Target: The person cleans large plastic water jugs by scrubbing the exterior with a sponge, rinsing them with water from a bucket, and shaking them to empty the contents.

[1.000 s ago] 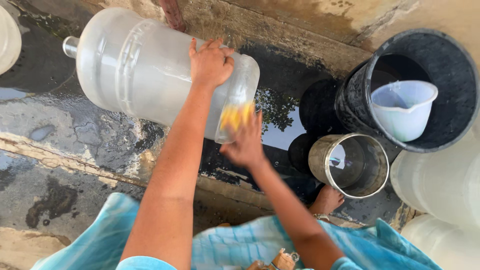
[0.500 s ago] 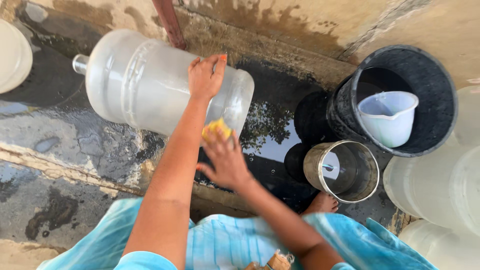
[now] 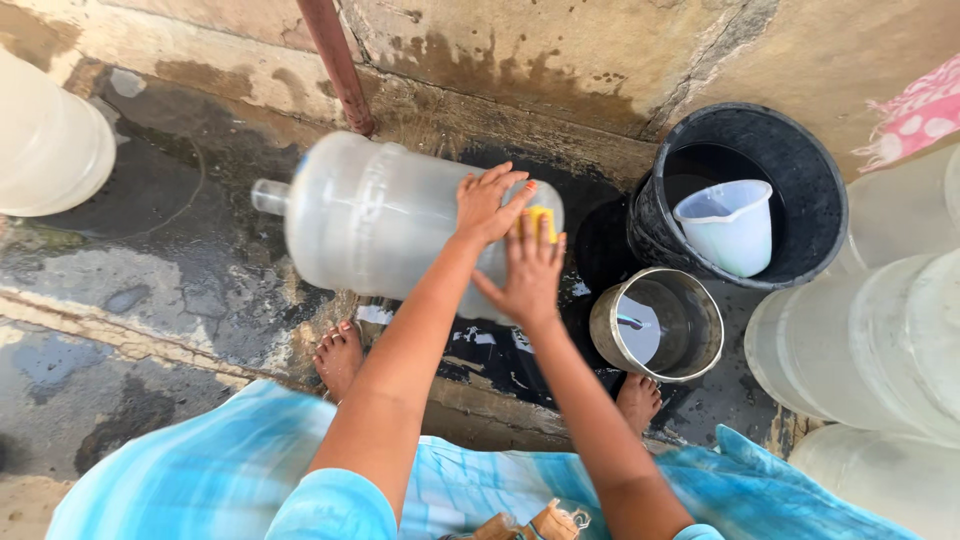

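Observation:
A large clear plastic water jug lies on its side over wet ground, its neck pointing left. My left hand rests flat on the jug's upper side near its base, fingers spread. My right hand presses a yellow sponge against the jug's base end, just right of the left hand.
A metal pot with water stands to the right by my foot. Behind it a black bucket holds a pale plastic jug. More clear jugs crowd the right side, another at far left. A rusty pipe runs up the wall.
The view has shifted, so the jug sits lower and further right in frame. My right hand with the sponge has moved up the jug's base, closer to my left hand.

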